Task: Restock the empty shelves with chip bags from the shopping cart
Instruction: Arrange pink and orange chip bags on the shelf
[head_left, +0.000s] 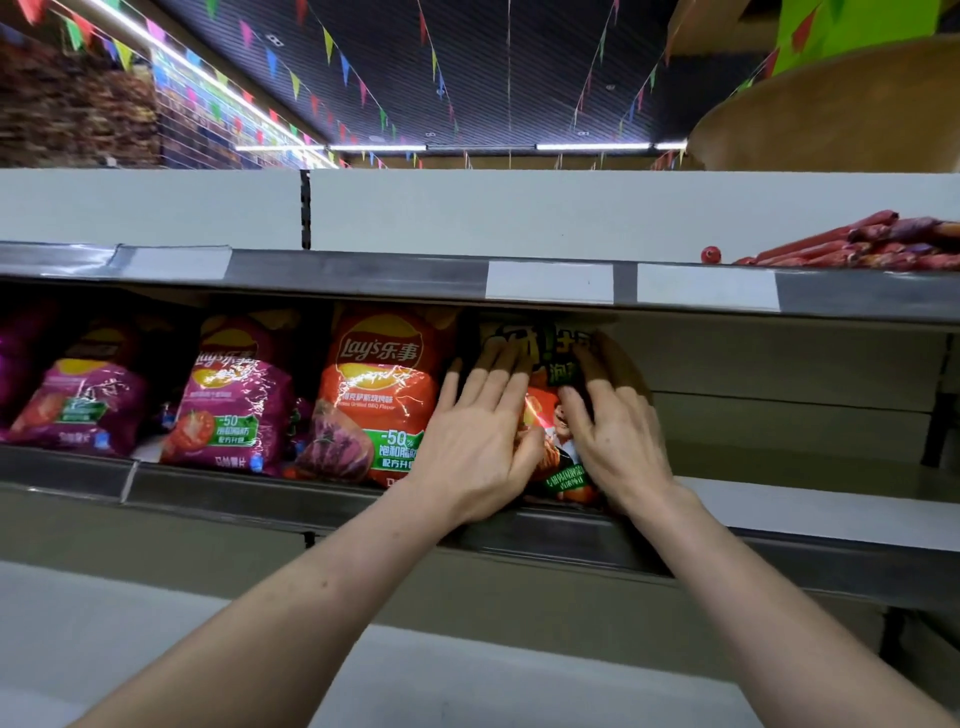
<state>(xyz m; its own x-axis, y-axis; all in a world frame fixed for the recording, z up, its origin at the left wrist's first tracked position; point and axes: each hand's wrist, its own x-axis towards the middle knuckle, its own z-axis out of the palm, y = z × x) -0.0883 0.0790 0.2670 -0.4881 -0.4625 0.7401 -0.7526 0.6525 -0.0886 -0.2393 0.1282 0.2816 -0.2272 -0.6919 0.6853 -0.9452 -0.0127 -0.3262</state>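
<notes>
Supermarket aisle, coloured bunting under dark ceiling; grey metal shelf (218, 486), glossy price rail along front.
Step in hand — seating green-and-orange chip bag (551, 364) upright on shelf, just right of orange Lay's bag (382, 395).
Left hand (480, 431), right hand (621, 439): close together, fingers laid flat, pressing bag front — no clamp.
Bags: crinkled foil, puffed, pillow-shaped; purple bags (228, 410) further left.
Next, likely: let go, fetch another from cart (not in view), fill bare stretch to right.
</notes>
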